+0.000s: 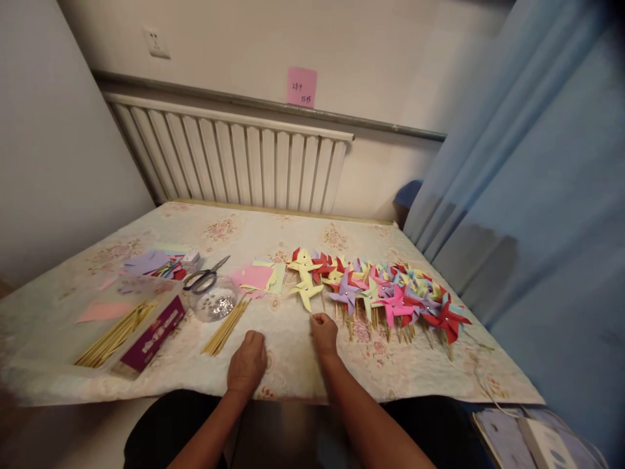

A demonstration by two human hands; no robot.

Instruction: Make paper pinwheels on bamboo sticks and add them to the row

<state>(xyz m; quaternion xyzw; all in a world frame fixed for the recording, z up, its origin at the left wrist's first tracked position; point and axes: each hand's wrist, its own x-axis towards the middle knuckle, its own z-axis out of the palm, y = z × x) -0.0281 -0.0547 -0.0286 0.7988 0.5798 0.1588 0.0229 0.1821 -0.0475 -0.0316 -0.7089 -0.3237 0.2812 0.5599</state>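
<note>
A pale yellow paper pinwheel (306,291) lies on the cloth with its lower end at the fingertips of my right hand (325,332), which are pinched on its stick. My left hand (247,361) rests on the cloth as a loose fist, with nothing seen in it. To the left of that hand lies a bundle of thin wooden sticks (226,327). Just right of my right hand, many finished pinwheels (374,296) in pink, red, purple, yellow and green overlap in a pile, their sticks pointing toward me.
A clear round dish (218,305) holds small shiny pins, with scissors (205,277) against it. Paper sheets (256,278) lie behind. On the left, a clear plastic box (156,339) holds more sticks, near purple paper (146,262). A blue curtain (527,195) hangs at right.
</note>
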